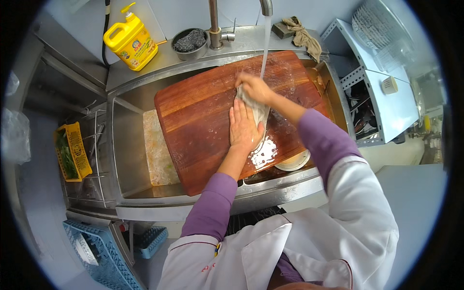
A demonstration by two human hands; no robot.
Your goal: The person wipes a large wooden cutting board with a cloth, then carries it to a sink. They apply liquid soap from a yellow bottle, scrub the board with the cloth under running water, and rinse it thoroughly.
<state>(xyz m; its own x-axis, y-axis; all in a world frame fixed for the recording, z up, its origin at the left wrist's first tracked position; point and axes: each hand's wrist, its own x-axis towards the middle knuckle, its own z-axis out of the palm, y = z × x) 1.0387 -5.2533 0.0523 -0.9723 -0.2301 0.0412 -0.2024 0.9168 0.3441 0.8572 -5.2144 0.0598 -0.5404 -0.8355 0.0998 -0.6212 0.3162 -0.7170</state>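
Note:
A large wet wooden cutting board [203, 119] lies tilted across the steel double sink [121, 145]. On its middle rests a pale, soaked cloth [258, 108]. My right hand [253, 87] is closed on the cloth's upper end, its fingers slightly blurred. My left hand [244, 127] lies flat, fingers extended, partly on the board and against the cloth's left edge. Water runs from the steel faucet [267, 8] onto the board just beyond my right hand. Below the board's near edge, a white plate [295, 162] is partly hidden in the right basin.
Behind the sink stand a yellow pump jug [132, 43], a metal bowl with steel wool [189, 44] and a brown rag [306, 38]. A yellow basket of greens [72, 152] is at left. A metal shelf [389, 105] with a paper cup [389, 85] borders the right.

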